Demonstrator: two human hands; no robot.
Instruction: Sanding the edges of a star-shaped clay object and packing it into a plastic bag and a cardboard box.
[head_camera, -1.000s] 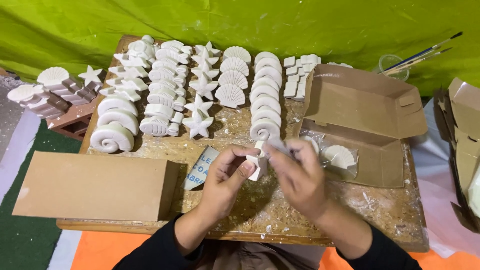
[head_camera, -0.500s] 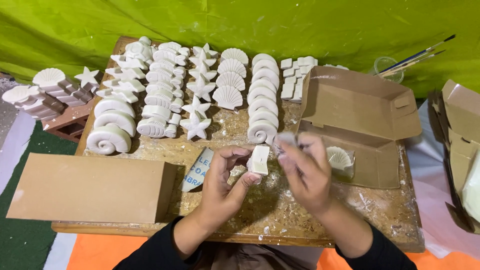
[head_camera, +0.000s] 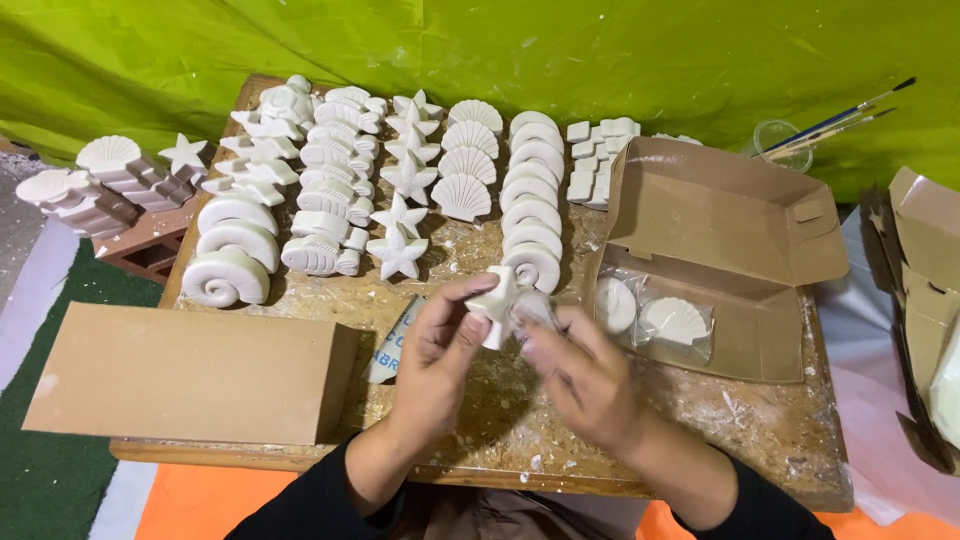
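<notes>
My left hand (head_camera: 440, 352) pinches a small white plaster starfish piece (head_camera: 497, 300) between thumb and fingers above the middle of the wooden board (head_camera: 760, 420). My right hand (head_camera: 582, 374) is close beside it, its fingertips on a bit of clear plastic wrap at the piece's right side. Both hands hover just in front of a column of white spiral shell casts (head_camera: 533, 200). An open cardboard box (head_camera: 720, 250) lies to the right, with two wrapped shell pieces (head_camera: 655, 318) inside.
Rows of white plaster starfish (head_camera: 398, 252), scallops (head_camera: 462, 196) and snail shells (head_camera: 226, 272) cover the board's far half. A closed cardboard box (head_camera: 190, 372) lies at front left. More casts sit on bricks (head_camera: 100, 190) at left. Paintbrushes in a clear cup (head_camera: 780, 140) stand at back right.
The white piece has been turned and lifted slightly between my hands. My right hand has shifted lower and nearer to me, its fingers still at the piece's wrapping.
</notes>
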